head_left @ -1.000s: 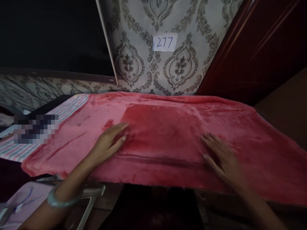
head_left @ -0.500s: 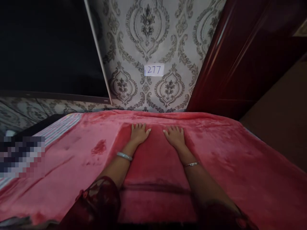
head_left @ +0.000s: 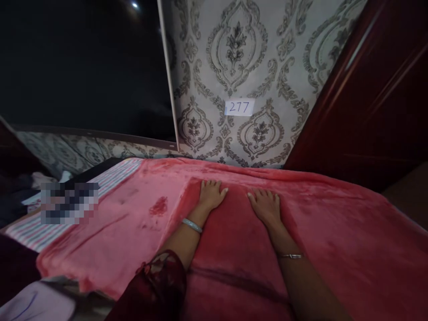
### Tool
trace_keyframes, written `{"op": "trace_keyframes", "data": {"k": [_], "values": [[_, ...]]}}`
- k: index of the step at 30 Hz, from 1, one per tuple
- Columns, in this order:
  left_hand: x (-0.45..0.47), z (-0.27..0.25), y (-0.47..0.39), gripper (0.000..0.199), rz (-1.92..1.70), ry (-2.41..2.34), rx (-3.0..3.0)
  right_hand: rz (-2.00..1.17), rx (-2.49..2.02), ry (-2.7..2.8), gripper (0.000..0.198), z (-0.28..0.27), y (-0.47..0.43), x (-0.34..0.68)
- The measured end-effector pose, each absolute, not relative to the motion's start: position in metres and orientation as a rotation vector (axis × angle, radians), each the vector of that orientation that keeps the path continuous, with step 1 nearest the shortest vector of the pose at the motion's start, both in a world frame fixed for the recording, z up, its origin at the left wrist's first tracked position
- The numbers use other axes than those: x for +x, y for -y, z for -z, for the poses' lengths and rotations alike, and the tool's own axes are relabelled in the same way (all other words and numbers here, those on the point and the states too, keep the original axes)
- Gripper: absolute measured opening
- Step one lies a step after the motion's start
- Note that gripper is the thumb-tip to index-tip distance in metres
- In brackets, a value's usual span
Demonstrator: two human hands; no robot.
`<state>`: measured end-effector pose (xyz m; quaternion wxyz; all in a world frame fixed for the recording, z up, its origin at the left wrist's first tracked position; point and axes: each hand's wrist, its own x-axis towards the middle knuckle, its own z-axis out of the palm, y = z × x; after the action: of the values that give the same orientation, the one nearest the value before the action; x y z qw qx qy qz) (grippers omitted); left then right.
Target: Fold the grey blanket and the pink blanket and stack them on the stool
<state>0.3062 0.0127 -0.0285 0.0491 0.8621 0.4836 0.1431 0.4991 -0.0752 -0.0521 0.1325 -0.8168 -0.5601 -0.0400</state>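
A pink-red plush blanket point(head_left: 337, 223) lies spread over a raised surface. My left hand point(head_left: 210, 196) rests palm down near the far end of a darker red strip point(head_left: 230, 232) on it, fingers stretched out and spread. My right hand point(head_left: 265, 206) lies flat in the same way, to the right and a short distance apart, also open. Neither hand holds anything. Whether the strip is a separate cloth or brushed pile, I cannot tell. Toward me a dark crease point(head_left: 234, 281) crosses between my forearms.
Striped cloth point(head_left: 28, 234) shows past the blanket's left edge. A large dark screen point(head_left: 87, 67) stands at the back left before the patterned wall point(head_left: 234, 67), which bears a paper label reading 277 point(head_left: 239, 107). Dark red glossy furniture point(head_left: 371, 102) stands at the right.
The view has turned left, so everything sits further right, and more of the blanket's left edge shows. Both hands stay flat at nearly the same spot on the strip.
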Motion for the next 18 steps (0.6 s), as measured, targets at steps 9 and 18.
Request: {"op": "trace_keyframes", "data": {"k": [9,18], "values": [[0.259,0.008,-0.023,0.059,-0.308,-1.695,2.440,0.097,-2.391,1.602,0.050,0.048,0.076,0.497],[0.185,0.011,-0.031,0.062,-0.468,-1.657,2.157,0.029,-2.385,1.593,0.048,0.021,0.092,0.513]]}}
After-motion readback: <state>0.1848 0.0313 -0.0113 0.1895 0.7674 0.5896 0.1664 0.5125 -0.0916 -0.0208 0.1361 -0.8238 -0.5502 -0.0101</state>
